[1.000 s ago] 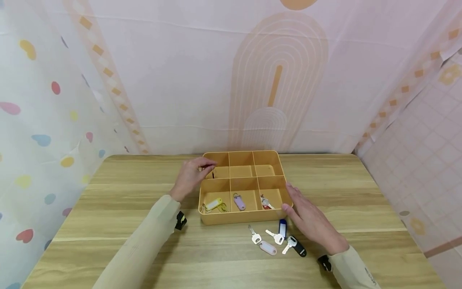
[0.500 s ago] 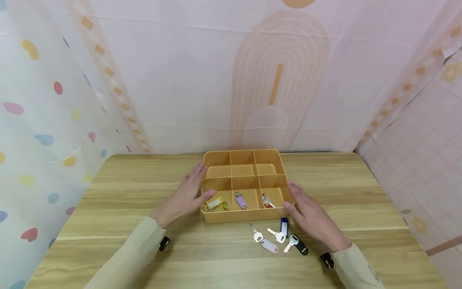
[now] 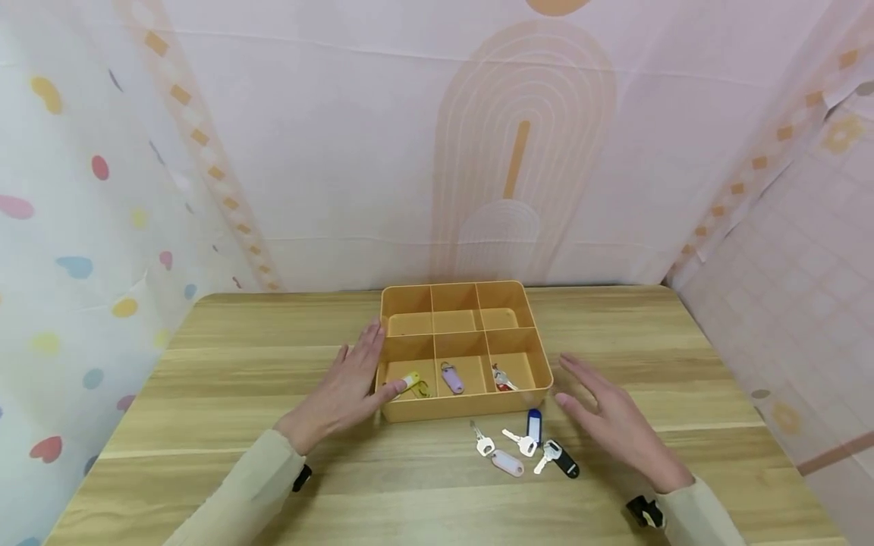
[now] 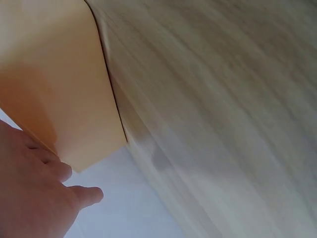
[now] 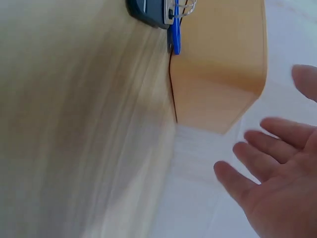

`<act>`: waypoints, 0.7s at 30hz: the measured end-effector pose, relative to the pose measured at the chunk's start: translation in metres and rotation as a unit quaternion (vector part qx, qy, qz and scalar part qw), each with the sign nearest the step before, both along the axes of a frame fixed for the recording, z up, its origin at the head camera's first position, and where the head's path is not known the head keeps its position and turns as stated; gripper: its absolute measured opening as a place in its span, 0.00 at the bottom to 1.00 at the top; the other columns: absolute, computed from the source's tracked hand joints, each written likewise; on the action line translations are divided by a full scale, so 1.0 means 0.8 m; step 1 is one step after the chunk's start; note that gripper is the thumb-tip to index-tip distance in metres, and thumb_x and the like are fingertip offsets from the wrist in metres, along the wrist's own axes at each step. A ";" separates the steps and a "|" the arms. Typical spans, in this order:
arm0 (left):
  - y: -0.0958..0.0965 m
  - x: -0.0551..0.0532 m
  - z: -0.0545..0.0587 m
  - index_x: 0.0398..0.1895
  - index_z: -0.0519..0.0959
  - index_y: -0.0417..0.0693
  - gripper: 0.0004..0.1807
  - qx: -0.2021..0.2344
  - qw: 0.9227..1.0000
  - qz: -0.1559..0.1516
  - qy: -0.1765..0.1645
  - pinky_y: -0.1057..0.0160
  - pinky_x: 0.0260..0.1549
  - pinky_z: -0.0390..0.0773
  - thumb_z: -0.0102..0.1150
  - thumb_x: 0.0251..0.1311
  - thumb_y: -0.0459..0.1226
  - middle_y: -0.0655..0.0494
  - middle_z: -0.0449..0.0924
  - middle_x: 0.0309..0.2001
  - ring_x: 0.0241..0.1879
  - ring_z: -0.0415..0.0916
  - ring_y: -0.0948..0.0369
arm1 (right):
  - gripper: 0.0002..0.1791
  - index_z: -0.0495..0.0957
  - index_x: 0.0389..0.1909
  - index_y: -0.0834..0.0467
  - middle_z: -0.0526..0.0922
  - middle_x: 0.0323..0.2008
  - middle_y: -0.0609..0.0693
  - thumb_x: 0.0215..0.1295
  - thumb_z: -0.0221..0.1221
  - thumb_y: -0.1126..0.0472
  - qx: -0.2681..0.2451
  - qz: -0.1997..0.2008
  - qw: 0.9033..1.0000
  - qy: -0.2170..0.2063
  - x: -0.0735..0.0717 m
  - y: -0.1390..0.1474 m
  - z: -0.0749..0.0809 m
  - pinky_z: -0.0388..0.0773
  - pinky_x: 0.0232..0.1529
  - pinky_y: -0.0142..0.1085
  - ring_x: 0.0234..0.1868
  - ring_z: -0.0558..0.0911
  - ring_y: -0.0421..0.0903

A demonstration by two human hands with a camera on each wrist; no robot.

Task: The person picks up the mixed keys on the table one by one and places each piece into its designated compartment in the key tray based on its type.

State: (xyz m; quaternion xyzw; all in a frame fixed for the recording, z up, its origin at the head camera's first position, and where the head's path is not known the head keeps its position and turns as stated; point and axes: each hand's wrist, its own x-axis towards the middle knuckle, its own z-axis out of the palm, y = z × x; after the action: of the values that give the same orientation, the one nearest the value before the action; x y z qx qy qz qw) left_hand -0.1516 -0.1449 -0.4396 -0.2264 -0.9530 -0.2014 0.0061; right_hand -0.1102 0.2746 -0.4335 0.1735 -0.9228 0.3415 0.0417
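A yellow-orange divided box (image 3: 464, 409) has two rows of three compartments. Flat along its left wall lies my left hand (image 3: 341, 390), its thumb over the front-left corner. My right hand (image 3: 617, 421) is held off the right wall, fingers spread; the right wrist view shows this hand (image 5: 285, 176) apart from the box (image 5: 218, 84). In the front row are a yellow key tag (image 3: 412, 380), partly behind the thumb, a purple key tag (image 3: 452, 379), and a key with a red tag (image 3: 504, 379). Before the box lie keys with a blue tag (image 3: 534, 425), a black tag (image 3: 567, 463) and a pale pink tag (image 3: 507, 462).
The box stands on a wood-grain table (image 3: 396, 493), close to its back edge. Behind hangs a pink patterned cloth (image 3: 341, 152), with more printed cloth at the left and right sides. Each wrist wears a black strap, such as the right strap (image 3: 644, 512).
My left hand has left the back-left compartment and come to the box's left wall. My right hand has drawn away from the right wall. The loose keys have not moved.
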 end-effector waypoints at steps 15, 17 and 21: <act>-0.002 0.000 0.000 0.83 0.36 0.38 0.53 -0.024 0.999 -0.002 0.023 0.36 0.76 0.48 0.41 0.75 0.66 0.40 0.36 0.83 0.82 0.39 0.45 | 0.12 0.86 0.49 0.55 0.88 0.48 0.47 0.68 0.69 0.56 -0.068 0.058 0.988 -0.123 0.015 0.006 -0.018 0.84 0.53 0.40 0.50 0.86 0.45; -0.002 0.000 0.000 0.83 0.36 0.38 0.53 -0.025 0.999 -0.002 0.024 0.37 0.76 0.49 0.41 0.75 0.66 0.40 0.36 0.83 0.82 0.39 0.45 | 0.11 0.87 0.48 0.55 0.88 0.47 0.47 0.68 0.69 0.56 -0.076 0.072 0.985 -0.140 0.014 0.006 -0.024 0.84 0.50 0.35 0.47 0.86 0.41; -0.002 0.000 0.000 0.83 0.36 0.38 0.53 -0.024 0.999 -0.006 0.022 0.37 0.76 0.49 0.42 0.75 0.65 0.40 0.36 0.83 0.82 0.40 0.45 | 0.10 0.87 0.45 0.51 0.88 0.44 0.42 0.66 0.70 0.53 -0.066 0.086 0.983 -0.146 0.011 0.006 -0.033 0.82 0.48 0.32 0.45 0.84 0.37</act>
State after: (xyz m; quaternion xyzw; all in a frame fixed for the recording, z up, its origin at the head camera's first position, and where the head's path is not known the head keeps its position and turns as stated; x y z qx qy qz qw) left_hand -0.1517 -0.1461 -0.4393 -0.2362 -0.9559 -0.1731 0.0208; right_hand -0.1010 0.2795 -0.4599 0.1971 -0.8762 0.4256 -0.1112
